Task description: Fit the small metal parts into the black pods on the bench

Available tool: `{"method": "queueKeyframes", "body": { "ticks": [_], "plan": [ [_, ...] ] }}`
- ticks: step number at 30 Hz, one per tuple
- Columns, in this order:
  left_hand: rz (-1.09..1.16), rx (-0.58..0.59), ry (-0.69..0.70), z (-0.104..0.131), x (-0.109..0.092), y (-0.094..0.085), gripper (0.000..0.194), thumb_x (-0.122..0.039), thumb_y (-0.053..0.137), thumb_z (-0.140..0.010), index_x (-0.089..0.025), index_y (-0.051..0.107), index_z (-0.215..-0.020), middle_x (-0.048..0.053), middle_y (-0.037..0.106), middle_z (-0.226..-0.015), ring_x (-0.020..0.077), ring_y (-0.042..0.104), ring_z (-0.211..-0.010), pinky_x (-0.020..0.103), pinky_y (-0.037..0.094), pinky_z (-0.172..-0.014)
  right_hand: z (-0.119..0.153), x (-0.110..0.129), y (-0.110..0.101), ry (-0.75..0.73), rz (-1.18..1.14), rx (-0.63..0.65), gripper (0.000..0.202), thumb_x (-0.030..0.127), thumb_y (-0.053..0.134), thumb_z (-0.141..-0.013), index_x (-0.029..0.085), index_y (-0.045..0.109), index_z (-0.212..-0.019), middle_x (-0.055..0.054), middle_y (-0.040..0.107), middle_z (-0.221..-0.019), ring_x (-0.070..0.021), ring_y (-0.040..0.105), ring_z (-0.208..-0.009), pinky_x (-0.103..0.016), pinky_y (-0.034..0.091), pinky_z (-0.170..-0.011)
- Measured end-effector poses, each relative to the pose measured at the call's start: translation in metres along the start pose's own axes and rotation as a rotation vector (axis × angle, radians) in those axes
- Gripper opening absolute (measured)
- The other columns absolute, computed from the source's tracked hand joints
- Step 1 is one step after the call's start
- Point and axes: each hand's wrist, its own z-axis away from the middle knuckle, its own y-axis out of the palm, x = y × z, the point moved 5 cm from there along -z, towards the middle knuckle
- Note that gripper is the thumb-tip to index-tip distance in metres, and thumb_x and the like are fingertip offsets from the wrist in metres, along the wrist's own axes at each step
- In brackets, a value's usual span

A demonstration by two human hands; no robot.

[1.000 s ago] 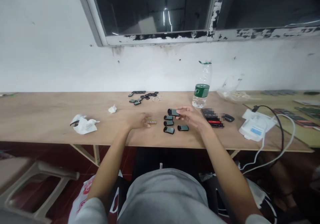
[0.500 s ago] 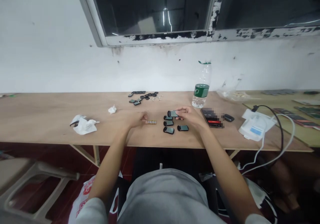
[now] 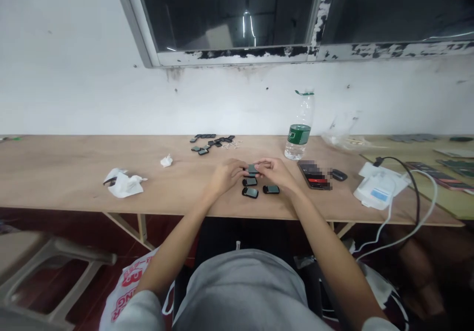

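Observation:
Both of my hands meet over the middle of the table, around one small black remote-like case with a grey-green face [image 3: 252, 168]. The fingertips of my right hand [image 3: 276, 170] are closed on its right end. My left hand [image 3: 227, 174] has its fingers bent in at the left end; whether it also holds a tiny part there is hidden. Just below the hands lie similar cases: one partly covered case [image 3: 249, 182], a tilted case [image 3: 250, 193] and a case to the right [image 3: 271, 189]. The row of small cylindrical batteries is out of sight.
Behind the hands are a pile of black casing parts [image 3: 207, 146] and small white bits [image 3: 231, 144]. To the right stand a water bottle [image 3: 297, 141], a phone [image 3: 313, 173], a black fob [image 3: 338, 174] and a white cabled box [image 3: 375, 190]. Crumpled tissues [image 3: 126, 184] lie left.
My left hand has moved right, from beside the battery row to the case in my right hand. The right hand has shifted slightly left. The batteries are no longer visible.

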Motion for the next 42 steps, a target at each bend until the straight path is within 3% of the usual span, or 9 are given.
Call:
{"method": "queueKeyframes", "body": {
  "ticks": [3,6,12,19,25,29,32,35,42],
  "plan": [
    [0.039,-0.046,-0.032,0.001,0.000,-0.001,0.014,-0.030,0.066,-0.091,-0.022,0.077,-0.094,0.009,0.075,-0.111,0.0254,0.069,-0.105,0.042,0.054,-0.095,0.001,0.002,-0.002,0.000,-0.044,-0.001,0.033,0.040,0.076,-0.080,0.013,0.072,-0.099,-0.008,0.075,-0.085,-0.0165,0.070,-0.071,-0.027,0.056,-0.066],
    [0.182,-0.070,-0.162,0.002,0.004,-0.001,0.015,-0.033,0.070,-0.087,-0.021,0.078,-0.090,0.010,0.073,-0.118,0.0276,0.069,-0.108,0.045,0.055,-0.096,0.003,0.004,-0.001,-0.010,-0.081,0.006,0.037,0.043,0.079,-0.077,0.014,0.073,-0.098,-0.010,0.076,-0.090,-0.0173,0.071,-0.073,-0.028,0.058,-0.067],
    [0.630,-0.075,-0.459,0.004,0.021,0.011,0.033,-0.036,0.089,-0.060,-0.015,0.072,-0.080,0.011,0.077,-0.097,0.0273,0.073,-0.090,0.043,0.059,-0.086,0.009,0.013,0.002,-0.017,-0.054,0.048,0.036,0.042,0.078,-0.077,0.015,0.073,-0.100,-0.009,0.076,-0.090,-0.0188,0.072,-0.073,-0.030,0.059,-0.068],
    [0.721,-0.025,-0.568,0.011,0.030,0.018,0.038,-0.026,0.089,-0.054,-0.016,0.068,-0.084,0.006,0.074,-0.088,0.0236,0.071,-0.087,0.036,0.057,-0.077,0.012,0.016,0.006,-0.059,0.019,0.105,0.029,0.036,0.078,-0.076,0.016,0.073,-0.096,-0.007,0.076,-0.084,-0.0208,0.073,-0.074,-0.032,0.060,-0.069],
    [0.661,0.021,-0.539,0.007,0.028,0.018,0.042,-0.037,0.088,-0.058,-0.016,0.069,-0.089,0.008,0.074,-0.090,0.0245,0.071,-0.087,0.037,0.058,-0.077,0.009,0.011,0.005,-0.010,0.020,0.069,0.024,0.031,0.076,-0.079,0.016,0.071,-0.097,-0.008,0.076,-0.087,-0.0196,0.073,-0.072,-0.030,0.060,-0.067],
    [0.481,0.052,-0.479,0.006,0.033,0.006,0.044,-0.046,0.081,-0.071,-0.017,0.070,-0.102,0.012,0.073,-0.107,0.0260,0.070,-0.094,0.038,0.058,-0.076,0.003,0.002,-0.020,0.026,0.082,-0.068,0.013,0.022,0.073,-0.081,0.016,0.070,-0.092,-0.008,0.076,-0.089,-0.0173,0.072,-0.068,-0.029,0.060,-0.066],
    [0.285,0.111,-0.435,0.008,0.049,-0.005,0.041,-0.046,0.076,-0.076,-0.017,0.070,-0.103,0.012,0.072,-0.110,0.0260,0.069,-0.097,0.042,0.056,-0.087,-0.001,-0.011,-0.047,0.104,0.208,-0.064,0.010,0.018,0.077,-0.077,0.015,0.069,-0.083,-0.007,0.075,-0.082,-0.0177,0.071,-0.064,-0.028,0.060,-0.064],
    [0.160,0.282,-0.452,0.016,0.076,-0.008,0.044,-0.048,0.077,-0.073,-0.016,0.071,-0.103,0.012,0.073,-0.109,0.0273,0.067,-0.101,0.042,0.053,-0.093,-0.001,-0.029,-0.066,0.227,0.279,0.049,0.013,0.017,0.080,-0.076,0.015,0.069,-0.082,-0.007,0.074,-0.081,-0.0170,0.071,-0.063,-0.026,0.059,-0.063],
    [-0.109,0.425,-0.565,0.036,0.124,-0.010,0.057,-0.054,0.078,-0.067,-0.020,0.070,-0.112,0.011,0.070,-0.120,0.0318,0.066,-0.105,0.037,0.052,-0.087,-0.004,-0.059,-0.071,0.310,0.392,0.063,0.024,0.024,0.081,-0.077,0.013,0.064,-0.091,-0.005,0.071,-0.066,-0.0174,0.069,-0.059,-0.023,0.053,-0.053]
  ]
}}
